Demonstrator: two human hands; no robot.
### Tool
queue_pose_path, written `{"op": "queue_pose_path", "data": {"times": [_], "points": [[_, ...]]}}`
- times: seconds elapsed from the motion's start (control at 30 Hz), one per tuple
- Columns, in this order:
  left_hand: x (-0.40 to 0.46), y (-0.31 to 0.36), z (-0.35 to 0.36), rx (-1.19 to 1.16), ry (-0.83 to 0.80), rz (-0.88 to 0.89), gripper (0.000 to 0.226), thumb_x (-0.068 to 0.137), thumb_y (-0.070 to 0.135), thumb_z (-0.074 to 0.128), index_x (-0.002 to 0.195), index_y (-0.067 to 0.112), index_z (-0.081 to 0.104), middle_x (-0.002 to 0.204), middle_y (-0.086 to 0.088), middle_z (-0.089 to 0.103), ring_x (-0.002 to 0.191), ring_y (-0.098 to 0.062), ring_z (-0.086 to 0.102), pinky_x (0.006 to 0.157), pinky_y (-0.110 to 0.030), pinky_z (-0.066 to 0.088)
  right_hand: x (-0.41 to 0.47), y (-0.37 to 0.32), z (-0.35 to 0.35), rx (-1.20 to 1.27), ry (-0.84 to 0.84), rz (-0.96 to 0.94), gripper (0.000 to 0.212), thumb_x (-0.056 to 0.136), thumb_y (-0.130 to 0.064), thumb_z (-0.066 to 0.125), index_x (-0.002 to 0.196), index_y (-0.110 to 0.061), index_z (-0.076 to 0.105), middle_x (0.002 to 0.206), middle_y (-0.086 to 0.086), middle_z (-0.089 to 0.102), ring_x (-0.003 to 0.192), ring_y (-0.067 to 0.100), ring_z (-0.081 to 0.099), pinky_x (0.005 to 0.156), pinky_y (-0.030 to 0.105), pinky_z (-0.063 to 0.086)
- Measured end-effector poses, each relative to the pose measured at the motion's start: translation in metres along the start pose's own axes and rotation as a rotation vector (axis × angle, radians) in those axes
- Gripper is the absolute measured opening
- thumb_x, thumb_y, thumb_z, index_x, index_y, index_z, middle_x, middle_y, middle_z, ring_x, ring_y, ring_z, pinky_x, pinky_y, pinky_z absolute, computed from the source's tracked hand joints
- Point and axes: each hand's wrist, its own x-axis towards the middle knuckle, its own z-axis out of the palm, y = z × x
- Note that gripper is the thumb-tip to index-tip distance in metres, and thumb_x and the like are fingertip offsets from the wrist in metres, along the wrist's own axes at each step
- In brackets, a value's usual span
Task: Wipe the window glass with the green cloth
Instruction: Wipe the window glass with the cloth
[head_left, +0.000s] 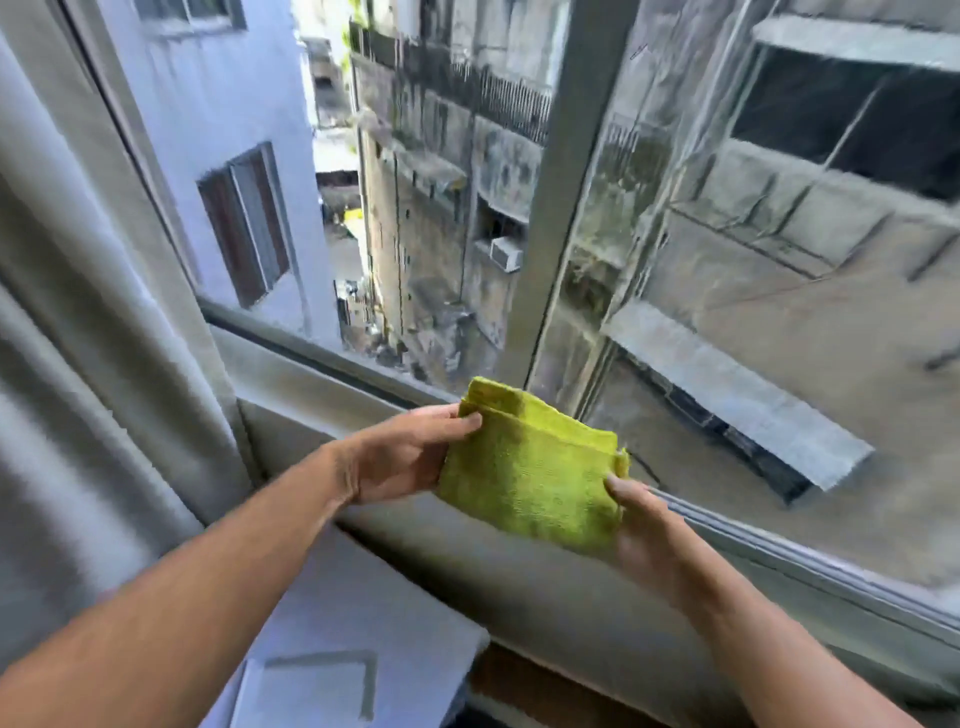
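A folded green cloth (530, 467) is held in front of the window sill, below the glass and apart from it. My left hand (400, 457) pinches its upper left edge with thumb and fingers. My right hand (649, 535) grips its lower right corner from beneath, thumb on top. The window glass (753, 218) on the right looks streaked and hazy; the left pane (291, 182) shows buildings outside. A grey vertical frame bar (566, 171) divides the two panes.
A grey curtain (88, 322) hangs at the left beside the window. The sill (311, 384) runs diagonally under the glass. Below my arms lies a pale surface (343, 644) with a white rectangular thing on it.
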Motion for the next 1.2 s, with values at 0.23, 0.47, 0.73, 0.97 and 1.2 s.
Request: {"op": "queue_pose_path", "data": {"times": [0.23,0.47,0.73,0.97,1.2], "points": [[0.066,0.197,0.203,0.783,0.035,0.506,0.03,0.085,0.032,0.074,0.102,0.008,0.069,0.078,0.004,0.072,0.07,-0.01,0.069,0.053,-0.026,0.057,-0.149,-0.183,-0.033,-0.078,0.486,-0.771,0.039,0.066,-0.013,0.086,0.102,-0.009,0.072,0.094,0.008,0.078,0.087,0.023,0.074,0.066,0.036,0.064],[0.093,0.333,0.37,1.127,0.11,1.102,0.017,0.082,0.001,0.078,0.095,-0.009,0.072,0.089,-0.017,0.074,0.072,-0.015,0.067,0.06,-0.017,0.058,-0.216,-0.355,-0.05,-1.226,1.447,-1.328,0.043,0.078,-0.024,0.083,0.113,-0.013,0.059,0.097,0.01,0.07,0.081,0.028,0.069,0.066,0.024,0.053],[0.1,0.382,0.379,1.257,0.178,1.14,0.032,0.08,0.011,0.081,0.108,-0.001,0.071,0.089,-0.009,0.076,0.073,-0.022,0.074,0.059,-0.023,0.062,-0.173,-0.407,-0.035,-2.448,1.054,-1.445,0.068,0.084,-0.022,0.059,0.15,-0.013,0.047,0.153,0.013,0.05,0.143,0.036,0.046,0.124,0.047,0.021],[0.113,0.425,0.37,1.852,0.864,1.673,0.05,0.097,0.037,0.055,0.144,0.021,0.051,0.155,-0.013,0.045,0.143,-0.037,0.041,0.113,-0.055,0.038,-0.13,-0.415,-0.007,-2.044,1.367,-1.404,0.069,0.087,-0.046,0.053,0.146,-0.012,0.05,0.142,0.012,0.055,0.127,0.033,0.052,0.104,0.05,0.049],[0.141,0.434,0.348,2.044,1.015,1.645,0.061,0.102,0.054,0.024,0.158,0.029,0.025,0.167,-0.015,0.017,0.153,-0.039,0.019,0.119,-0.064,0.015,-0.14,-0.427,-0.052,-2.213,1.336,-1.396,0.054,0.101,-0.041,0.04,0.153,-0.027,0.039,0.165,0.009,0.031,0.154,0.031,0.025,0.127,0.049,0.017]]}}
